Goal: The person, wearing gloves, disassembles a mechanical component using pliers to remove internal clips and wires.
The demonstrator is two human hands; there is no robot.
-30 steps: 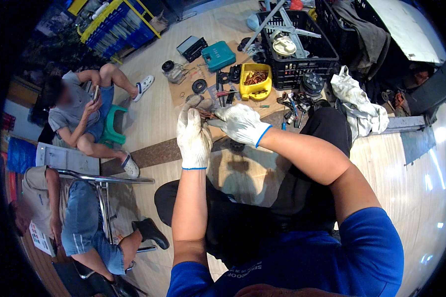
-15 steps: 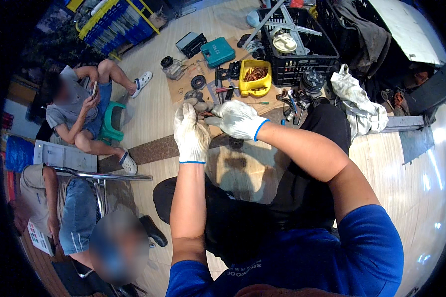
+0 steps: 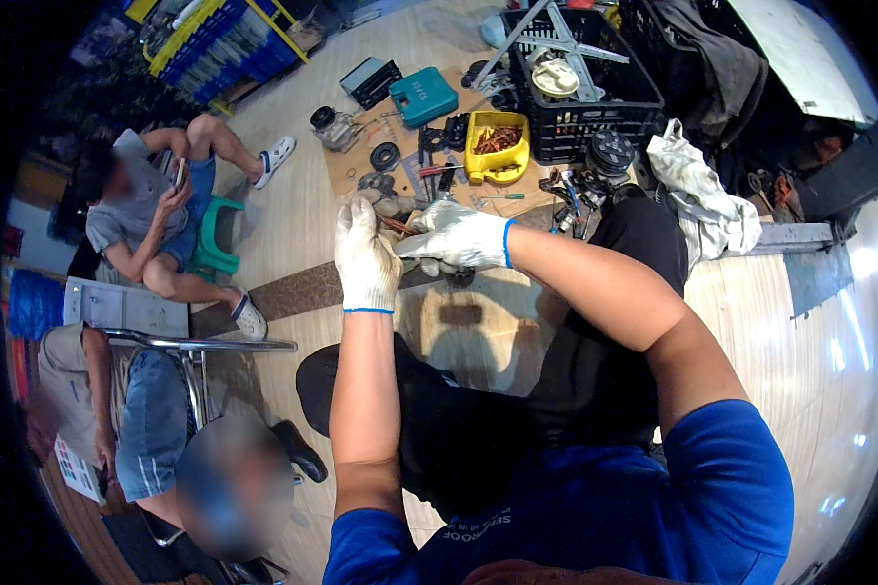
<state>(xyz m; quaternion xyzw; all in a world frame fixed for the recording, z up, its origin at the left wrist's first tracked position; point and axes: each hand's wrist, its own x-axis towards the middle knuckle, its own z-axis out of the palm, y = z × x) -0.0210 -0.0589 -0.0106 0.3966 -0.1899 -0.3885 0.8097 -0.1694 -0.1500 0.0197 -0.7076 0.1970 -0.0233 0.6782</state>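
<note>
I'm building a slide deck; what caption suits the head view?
Left hand and right hand, both gloved, with coppery strands between them, near a yellow container and teal case.

"How's the left arm [image 3: 366, 390]?"

"Nearly straight, stretched ahead. The left hand [image 3: 369, 261], gloved, points away from the body, fingers [image 3: 357, 216] bunched."

"And the right arm [image 3: 698, 366]?"

"Bent at the elbow [image 3: 671, 327], forearm [image 3: 585, 271] slanting inward."

"The right hand [image 3: 458, 236]?"

"Gloved too, pointing left, close beside the other."

"Touching?"

"Can't tell, nor how tightly either hand closes."
</note>
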